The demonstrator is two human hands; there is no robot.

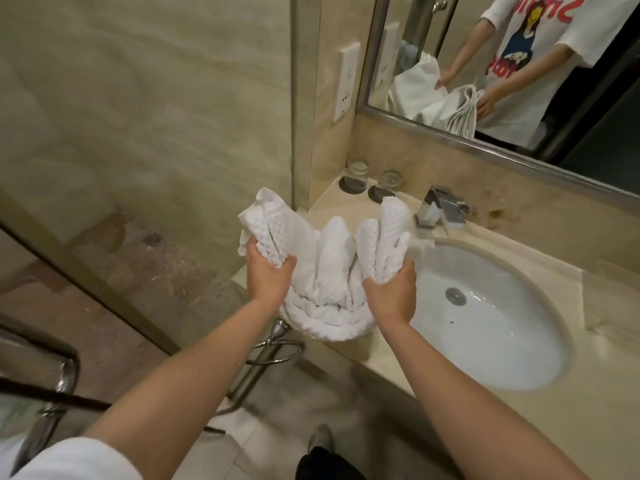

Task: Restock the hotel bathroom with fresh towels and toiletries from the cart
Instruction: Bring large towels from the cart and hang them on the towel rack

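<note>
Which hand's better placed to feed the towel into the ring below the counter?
Left, likely: the left hand grips the towel just above the ring; the right hand grips nearer the sink.

Head view: worn high, facing forward and down
Range: close over counter (554, 431) and sink (485, 327)
Upper right: mirror (433, 46) on far wall

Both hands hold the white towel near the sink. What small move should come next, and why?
Probably draw the left hand and right hand apart to stretch the towel flat: it sags bunched between them over the counter edge, too crumpled to fold or hang.
</note>
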